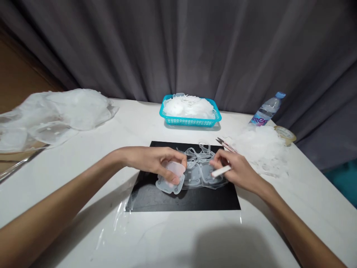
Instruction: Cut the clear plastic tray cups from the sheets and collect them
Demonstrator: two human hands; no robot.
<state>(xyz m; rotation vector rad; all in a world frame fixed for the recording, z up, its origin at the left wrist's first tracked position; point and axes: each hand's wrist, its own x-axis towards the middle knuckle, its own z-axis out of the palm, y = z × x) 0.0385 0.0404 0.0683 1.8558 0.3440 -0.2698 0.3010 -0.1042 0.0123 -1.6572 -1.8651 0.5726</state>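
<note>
My left hand (pixel 158 162) pinches a translucent, scalloped-edged plastic piece (pixel 170 176) between thumb and fingers, over the left half of the black mat (pixel 178 203). My right hand (pixel 237 167) is closed round a slim white tool (pixel 221 171) whose flat white end sticks out to the left; its kind is unclear. Between the hands lie more translucent pieces (pixel 192 176), joined in a sheet on the mat. Thin curly clear strips (pixel 199 154) are heaped just behind them.
A blue basket (pixel 191 122) full of whitish pieces stands at the back. Pointed metal snips (pixel 223 143), a pile of clear scraps (pixel 264 149), a yellowish lid-like disc (pixel 285 134) and a water bottle (pixel 266 111) are on the right. Plastic bags (pixel 69 109) lie left, before a grey curtain (pixel 178 48).
</note>
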